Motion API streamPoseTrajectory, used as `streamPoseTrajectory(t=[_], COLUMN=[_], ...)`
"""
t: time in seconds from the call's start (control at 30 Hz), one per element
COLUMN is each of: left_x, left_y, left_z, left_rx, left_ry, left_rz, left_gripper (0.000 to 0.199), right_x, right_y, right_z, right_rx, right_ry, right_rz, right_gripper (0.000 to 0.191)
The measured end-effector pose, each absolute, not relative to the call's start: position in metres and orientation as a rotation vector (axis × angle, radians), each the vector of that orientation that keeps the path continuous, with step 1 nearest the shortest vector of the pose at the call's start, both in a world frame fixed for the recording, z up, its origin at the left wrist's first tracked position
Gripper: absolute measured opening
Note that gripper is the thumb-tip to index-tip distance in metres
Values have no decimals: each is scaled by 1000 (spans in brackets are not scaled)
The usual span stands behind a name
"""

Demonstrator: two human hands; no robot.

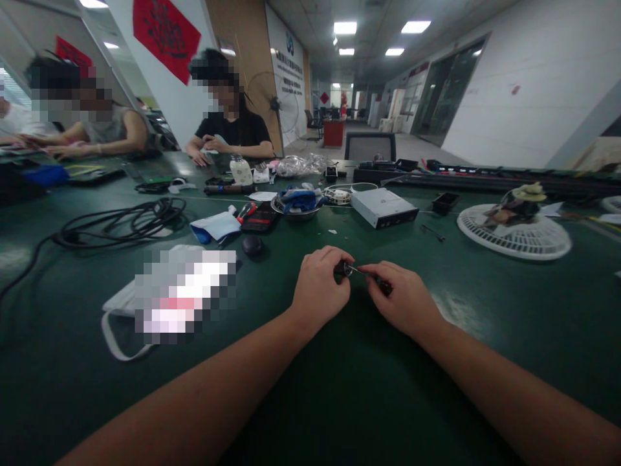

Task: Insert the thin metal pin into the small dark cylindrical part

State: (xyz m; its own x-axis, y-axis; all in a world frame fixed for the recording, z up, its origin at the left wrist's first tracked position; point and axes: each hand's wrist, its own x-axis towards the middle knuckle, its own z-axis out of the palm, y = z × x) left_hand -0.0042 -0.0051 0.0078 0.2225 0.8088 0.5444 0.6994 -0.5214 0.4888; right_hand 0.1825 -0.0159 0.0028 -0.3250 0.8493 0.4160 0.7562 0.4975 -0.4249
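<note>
Near the middle of the green table [320,362], my left hand [321,285] is closed around a small dark round part [345,268]. My right hand [398,294] grips a thin screwdriver-like tool [383,283], its metal shaft pointing left. The shaft's tip meets the dark part or lies just in front of it; the exact contact is too small to tell. Fingers hide much of both objects. Beyond my left hand, to the left, lies a black mouse [253,245].
Behind the hands are a bowl of blue items [299,202], a white box-shaped drive [383,206] and a white fan grille [514,232]. Coiled black cable [121,226] and a white strapped pouch [126,291] lie left. People sit across the table.
</note>
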Motion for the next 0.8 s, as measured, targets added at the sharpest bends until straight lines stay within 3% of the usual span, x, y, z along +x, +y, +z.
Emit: streamPoseTrajectory(t=[0.8], left_x=[-5], left_y=[-3], left_z=[4], left_rx=[2367], left_ry=[1394], left_rz=[1136], left_gripper=[28], right_x=[183], right_y=[-17], right_z=[4], right_rx=[-1255], right_ry=[-2298], right_rz=[249], right_gripper=[34])
